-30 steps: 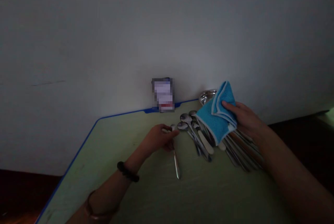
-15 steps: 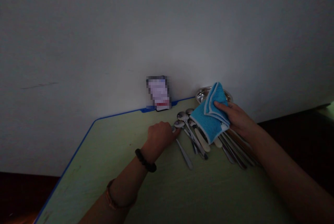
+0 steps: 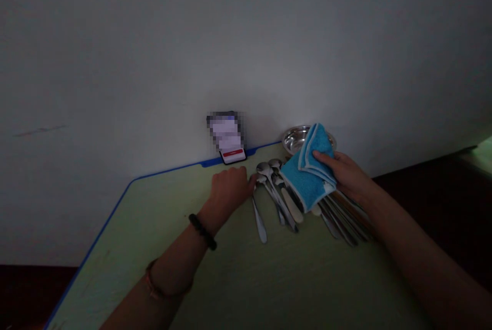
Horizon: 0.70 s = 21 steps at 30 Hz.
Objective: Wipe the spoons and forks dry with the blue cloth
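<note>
My left hand (image 3: 229, 189) is closed at the left end of the cutlery, its thumb and fingers on the upper end of a metal spoon (image 3: 260, 223). That spoon's handle points toward me on the table; its head is mostly hidden by the hand. A folded blue towel (image 3: 315, 168) with pale edging is gripped in my right hand (image 3: 346, 173), thumb on top. The towel hangs over part of the cutlery. Just left of it lie several spoons (image 3: 265, 168) and a piece with a cream handle (image 3: 292, 206). More long utensils (image 3: 342, 222) show below the right hand.
Behind the towel a shiny metal bowl (image 3: 294, 140) stands by the wall, partly covered from view. A phone (image 3: 227, 138) leans on the wall (image 3: 154, 53) at the back edge. The pale green table (image 3: 149, 217) has a blue rim.
My left hand has shifted slightly left, and the spoon at it has moved away from the others, its handle turned more upright in view. The right hand keeps the towel in nearly the same place.
</note>
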{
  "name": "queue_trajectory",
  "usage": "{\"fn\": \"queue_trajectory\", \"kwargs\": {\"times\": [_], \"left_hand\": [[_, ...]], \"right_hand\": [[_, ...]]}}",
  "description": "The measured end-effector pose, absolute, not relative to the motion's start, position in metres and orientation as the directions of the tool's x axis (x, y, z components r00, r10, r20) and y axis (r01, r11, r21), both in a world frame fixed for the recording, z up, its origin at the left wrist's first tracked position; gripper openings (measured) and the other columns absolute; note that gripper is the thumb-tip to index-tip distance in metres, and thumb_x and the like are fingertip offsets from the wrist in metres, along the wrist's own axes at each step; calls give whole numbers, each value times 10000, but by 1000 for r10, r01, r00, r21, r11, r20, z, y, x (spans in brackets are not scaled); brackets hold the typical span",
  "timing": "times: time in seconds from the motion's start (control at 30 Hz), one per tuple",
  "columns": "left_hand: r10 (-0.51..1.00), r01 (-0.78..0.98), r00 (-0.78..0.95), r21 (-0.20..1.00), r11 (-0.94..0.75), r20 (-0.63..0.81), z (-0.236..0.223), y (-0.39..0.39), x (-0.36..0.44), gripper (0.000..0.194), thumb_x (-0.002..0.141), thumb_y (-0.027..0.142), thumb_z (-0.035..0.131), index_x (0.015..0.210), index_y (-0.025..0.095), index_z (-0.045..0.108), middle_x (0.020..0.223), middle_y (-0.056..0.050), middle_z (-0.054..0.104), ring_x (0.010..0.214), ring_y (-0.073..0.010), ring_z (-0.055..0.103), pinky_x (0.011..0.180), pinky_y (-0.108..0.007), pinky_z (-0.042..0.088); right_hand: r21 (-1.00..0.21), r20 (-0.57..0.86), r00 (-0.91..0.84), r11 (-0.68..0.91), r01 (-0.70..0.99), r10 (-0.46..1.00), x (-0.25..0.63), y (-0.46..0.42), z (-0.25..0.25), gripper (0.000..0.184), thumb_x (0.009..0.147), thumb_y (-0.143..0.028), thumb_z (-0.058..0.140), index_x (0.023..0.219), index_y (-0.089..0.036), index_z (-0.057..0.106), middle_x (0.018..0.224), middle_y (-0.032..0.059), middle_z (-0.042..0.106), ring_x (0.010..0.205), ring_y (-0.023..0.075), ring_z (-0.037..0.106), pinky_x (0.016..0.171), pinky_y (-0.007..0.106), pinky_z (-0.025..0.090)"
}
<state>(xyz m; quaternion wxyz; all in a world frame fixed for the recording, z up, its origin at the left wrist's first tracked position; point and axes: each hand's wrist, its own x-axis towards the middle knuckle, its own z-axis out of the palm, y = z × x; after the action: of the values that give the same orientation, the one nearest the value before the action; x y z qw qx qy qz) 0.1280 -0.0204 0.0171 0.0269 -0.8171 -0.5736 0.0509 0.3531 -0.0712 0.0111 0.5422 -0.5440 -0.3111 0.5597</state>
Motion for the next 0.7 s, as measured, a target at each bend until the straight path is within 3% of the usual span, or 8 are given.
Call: {"fn": "queue_trajectory", "kwargs": {"times": [0.1, 0.23, 0.5, 0.7], "left_hand": [[923, 925, 372, -50, -378, -98, 22, -8, 141, 496, 849, 503, 307, 907, 164, 665, 874, -126, 678, 818, -263, 637, 650, -337, 482], [909, 921, 384, -1, -390, -163, 21, 7, 160, 479, 799, 504, 412, 951, 124, 661, 909, -165, 676, 870, -264, 634, 666, -295, 487], [887, 921, 388, 68, -384, -252, 19, 22, 177, 494, 744, 494, 472, 1017, 116, 636, 964, -183, 675, 911, -271, 633, 656, -273, 495], [902, 932, 362, 62, -358, -235, 24, 23, 177, 564, 731, 505, 481, 1108, 98, 575, 1068, -201, 637, 986, -297, 600, 715, -313, 498]], "right_hand": [[-940, -271, 197, -214, -265, 942, 351, -71, 8, 146, 759, -294, 604, 826, -173, 651, 760, 51, 710, 620, 168, 657, 653, 301, 552], [-941, -273, 208, -216, -261, 939, 350, -71, 7, 173, 765, -293, 594, 873, -167, 643, 742, 54, 707, 608, 173, 653, 600, 294, 550], [-932, -278, 178, -221, -286, 944, 349, -69, 4, 160, 762, -295, 601, 859, -177, 645, 751, 39, 710, 624, 172, 656, 590, 286, 544], [-936, -257, 148, -208, -284, 955, 350, -71, 3, 196, 744, -324, 623, 877, -182, 646, 780, 41, 710, 641, 173, 657, 636, 301, 548]]}}
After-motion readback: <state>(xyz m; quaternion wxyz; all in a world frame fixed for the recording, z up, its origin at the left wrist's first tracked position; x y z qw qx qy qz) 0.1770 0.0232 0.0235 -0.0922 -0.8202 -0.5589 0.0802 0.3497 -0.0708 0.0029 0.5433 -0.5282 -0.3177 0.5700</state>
